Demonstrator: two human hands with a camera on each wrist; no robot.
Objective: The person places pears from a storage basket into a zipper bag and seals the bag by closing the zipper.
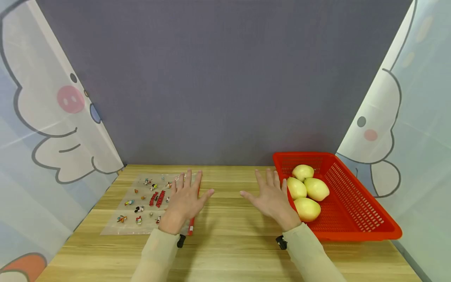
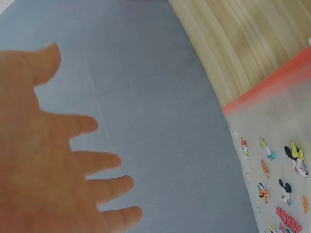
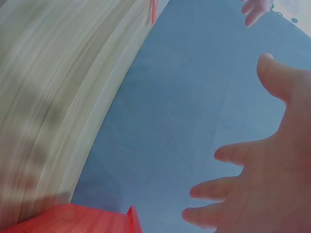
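Observation:
My left hand (image 1: 184, 201) hovers palm down with fingers spread over the right part of a clear plastic zip bag (image 1: 116, 225). The bag lies flat, printed with small cartoon figures and red lettering, its red zip edge to the right. My right hand (image 1: 273, 199) is held out, fingers straight, just left of a red plastic basket (image 1: 352, 207). Several pale yellow fruits (image 1: 317, 189) sit in the basket's left part. Neither hand holds anything. In the wrist views the left palm (image 2: 43, 165) and right palm (image 3: 277, 174) face the cameras.
Both things rest on a wood-grain table (image 1: 232, 250). A grey-blue panel (image 1: 225, 86) rises behind its far edge. Curtains with cartoon prints (image 1: 46, 129) hang on both sides. Each wrist carries a black strap (image 1: 181, 241).

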